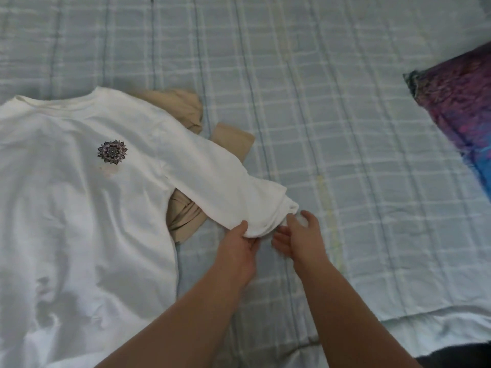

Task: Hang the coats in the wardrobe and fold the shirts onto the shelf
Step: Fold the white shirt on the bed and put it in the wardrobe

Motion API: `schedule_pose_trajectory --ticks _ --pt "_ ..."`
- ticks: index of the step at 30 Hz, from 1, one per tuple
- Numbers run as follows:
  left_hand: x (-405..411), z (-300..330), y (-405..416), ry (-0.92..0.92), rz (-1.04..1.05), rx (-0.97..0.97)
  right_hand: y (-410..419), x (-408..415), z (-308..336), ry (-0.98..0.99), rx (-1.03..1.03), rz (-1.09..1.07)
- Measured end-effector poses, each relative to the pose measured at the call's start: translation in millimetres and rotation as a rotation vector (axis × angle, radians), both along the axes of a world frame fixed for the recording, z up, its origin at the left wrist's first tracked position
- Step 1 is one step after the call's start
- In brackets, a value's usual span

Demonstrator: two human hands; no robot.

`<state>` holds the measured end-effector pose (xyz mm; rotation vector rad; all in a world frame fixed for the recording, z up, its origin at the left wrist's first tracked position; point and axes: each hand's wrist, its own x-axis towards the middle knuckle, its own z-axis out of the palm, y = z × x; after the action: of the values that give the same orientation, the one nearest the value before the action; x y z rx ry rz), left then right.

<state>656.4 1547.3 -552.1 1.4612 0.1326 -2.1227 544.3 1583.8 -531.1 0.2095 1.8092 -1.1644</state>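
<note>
White shirt, collar away

White shirt spread flat on bed, mandala print, sleeve outstretched

Partly hidden clothes and cut-off edges on a checked bedspread

The white shirt runs off the left and bottom edges, so its left sleeve and hem are out of sight. A beige garment lies mostly buried under it; only crumpled patches show, too little to tell what it is. The left hand has its fingertips tucked under the sleeve cuff, and the right hand is motion-blurred. A purple patterned cushion is cropped by the right edge; a dark shape sits unreadable bottom right
</note>
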Motion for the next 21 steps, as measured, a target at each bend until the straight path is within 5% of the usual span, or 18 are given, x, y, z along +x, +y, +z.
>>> schedule_pose_trajectory --ticks 3,5,9,16,21 --pt "0.3 13.4 5.0 0.087 0.053 0.007 -7.7 -21.1 -17.8 0.306 0.157 0.458" --pt "-2.9 20.3 6.5 0.108 0.055 -0.005 -9.8 -29.5 -17.9 0.407 0.174 0.517" --pt "-20.1 33.4 4.7 0.136 0.040 -0.004 -7.0 -47.6 -0.4 0.214 0.013 0.257" --pt "-80.0 28.4 4.9 0.135 -0.043 -0.021 33.6 -108.7 37.0 0.346 -0.317 -0.102" --pt "-113.2 22.5 9.8 0.115 -0.213 -0.012 52.8 -122.8 18.1 0.216 -0.272 -0.172"
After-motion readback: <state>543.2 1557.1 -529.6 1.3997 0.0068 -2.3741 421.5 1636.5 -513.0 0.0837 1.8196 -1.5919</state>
